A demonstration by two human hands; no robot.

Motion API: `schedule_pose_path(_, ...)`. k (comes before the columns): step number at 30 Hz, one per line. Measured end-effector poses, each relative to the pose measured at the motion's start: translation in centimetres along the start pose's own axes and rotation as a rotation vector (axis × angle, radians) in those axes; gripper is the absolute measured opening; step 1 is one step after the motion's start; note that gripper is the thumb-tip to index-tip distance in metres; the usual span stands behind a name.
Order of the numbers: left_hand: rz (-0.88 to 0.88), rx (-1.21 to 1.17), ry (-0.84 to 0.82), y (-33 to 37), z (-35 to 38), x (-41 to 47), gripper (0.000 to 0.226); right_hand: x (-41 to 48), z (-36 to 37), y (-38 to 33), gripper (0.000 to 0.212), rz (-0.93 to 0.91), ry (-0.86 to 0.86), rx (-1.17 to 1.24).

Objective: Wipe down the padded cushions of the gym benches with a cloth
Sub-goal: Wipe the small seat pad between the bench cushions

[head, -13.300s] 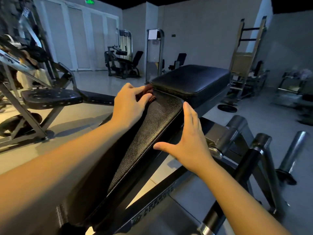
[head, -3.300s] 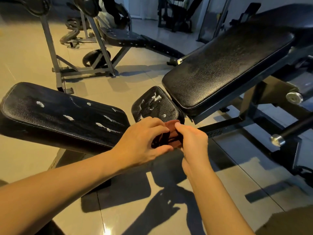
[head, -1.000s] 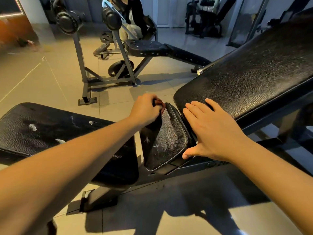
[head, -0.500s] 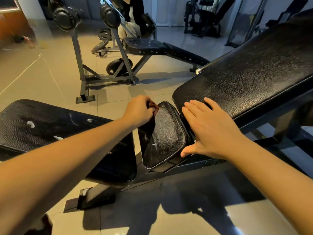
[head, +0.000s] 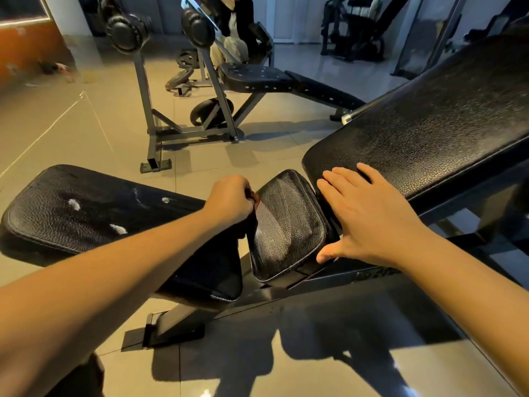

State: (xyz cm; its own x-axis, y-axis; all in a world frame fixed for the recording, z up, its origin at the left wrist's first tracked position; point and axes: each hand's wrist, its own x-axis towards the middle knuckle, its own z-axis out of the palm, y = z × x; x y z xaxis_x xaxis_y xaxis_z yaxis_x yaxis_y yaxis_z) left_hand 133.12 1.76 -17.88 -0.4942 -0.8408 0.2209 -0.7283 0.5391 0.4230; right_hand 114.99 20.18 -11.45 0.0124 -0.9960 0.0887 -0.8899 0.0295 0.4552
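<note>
A small black seat cushion [head: 286, 227] sits between two larger pads and shows pale wipe streaks. My left hand [head: 229, 200] grips a dark red cloth [head: 255, 198], mostly hidden in my fist, at the cushion's left edge. My right hand [head: 369, 216] lies flat with straight fingers on the lower end of the inclined black back pad [head: 423, 127], thumb at the small cushion's right edge. A flat black pad [head: 86, 213] on the left carries white flecks.
The bench's dark steel frame [head: 257, 299] runs along the tiled floor below the cushions. Another bench with a barbell rack [head: 200, 90] stands behind. More gym machines [head: 357, 27] line the far wall.
My left hand with the cloth has slid down along the small cushion's left edge, leaving fresh streaks. My right hand has stayed flat on the inclined pad.
</note>
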Motion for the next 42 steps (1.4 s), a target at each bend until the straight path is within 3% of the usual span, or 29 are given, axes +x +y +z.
schedule_pose_path(3, 0.039, -0.064, -0.009, 1.3, -0.6, -2.2, 0.010, 0.1, 0.2, 0.0, 0.134, -0.006, 0.018, 0.016)
schedule_pose_path(8, 0.360, -0.135, -0.123, 3.5, -1.5, -8.5, 0.015, 0.2, 0.3, 0.1, 0.134, -0.007, 0.024, 0.016)
schedule_pose_path(10, 0.311, -0.099, -0.042, 2.8, -0.7, -5.9, 0.017, 0.2, 0.4, 0.1, 0.134, -0.004, 0.022, 0.015)
schedule_pose_path(14, 0.002, -0.078, 0.043, 0.4, 0.4, 1.3, 0.018, 0.1, 0.3, -0.1, 0.134, 0.004, 0.012, 0.024)
schedule_pose_path(16, 0.002, -0.094, 0.050, 0.7, 0.3, 1.1, 0.016, 0.1, 0.1, 0.0, 0.136, 0.009, -0.001, 0.029)
schedule_pose_path(20, 0.281, -0.256, -0.073, 3.6, -1.4, -5.5, 0.016, 0.1, -0.2, 0.0, 0.136, 0.006, -0.009, 0.011)
schedule_pose_path(23, 0.456, -0.238, -0.092, 4.3, -1.5, -7.6, 0.018, 0.1, -0.2, -0.1, 0.134, 0.009, -0.010, 0.006)
schedule_pose_path(26, 0.310, -0.187, 0.029, 3.5, -0.3, -3.5, 0.015, 0.1, -0.2, -0.1, 0.135, 0.007, -0.017, 0.011)
schedule_pose_path(28, 0.141, -0.196, 0.034, 3.2, -0.1, -0.9, 0.017, 0.1, -0.1, -0.1, 0.135, 0.006, -0.017, 0.019)
schedule_pose_path(30, 0.115, -0.232, 0.011, 3.6, -0.2, -0.9, 0.018, 0.0, -0.1, -0.1, 0.136, 0.010, -0.024, 0.022)
schedule_pose_path(34, 0.463, -0.315, -0.086, 5.3, -1.8, -7.4, 0.016, 0.1, -0.3, -0.1, 0.136, 0.006, -0.021, 0.013)
schedule_pose_path(36, 0.550, -0.246, -0.089, 5.1, -1.5, -7.9, 0.019, 0.1, -0.3, -0.1, 0.136, 0.008, -0.015, 0.007)
schedule_pose_path(39, 0.343, -0.141, 0.021, 3.7, -0.2, -2.9, 0.019, 0.1, -0.2, -0.1, 0.136, 0.004, -0.012, 0.008)
schedule_pose_path(42, 0.134, -0.148, 0.017, 2.7, 0.1, 0.7, 0.016, 0.0, -0.3, -0.1, 0.136, 0.008, -0.023, 0.014)
